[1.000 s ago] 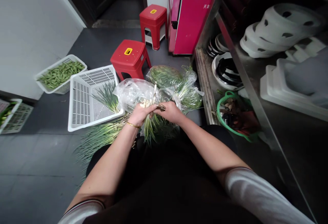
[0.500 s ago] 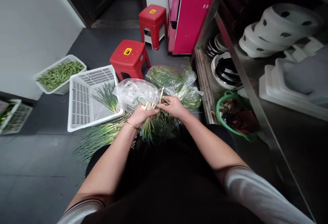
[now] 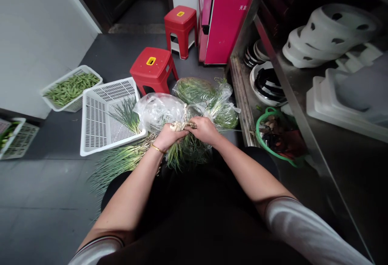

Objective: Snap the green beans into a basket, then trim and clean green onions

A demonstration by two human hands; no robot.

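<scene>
My left hand [image 3: 168, 137] is wrapped round a bunch of green onions [image 3: 178, 152], white root ends up and green leaves hanging down over my lap. My right hand [image 3: 206, 129] is closed on the root ends [image 3: 181, 125] of that bunch, right beside the left hand. Just behind both hands lies a clear plastic bag [image 3: 159, 109] with more greens inside. A gold bracelet sits on my left wrist.
A white slotted basket [image 3: 100, 123] with a few onions lies on the floor at left, loose onions [image 3: 119, 162] beside it. A basket of green beans [image 3: 71, 87], two red stools [image 3: 153, 69], a second bag of greens [image 3: 209, 97], a green basin of scraps [image 3: 277, 137] and a steel shelf [image 3: 303, 107] surround me.
My right hand rose slightly along the root ends and came back down to the bunch's top. The left hand has stayed put on the bunch.
</scene>
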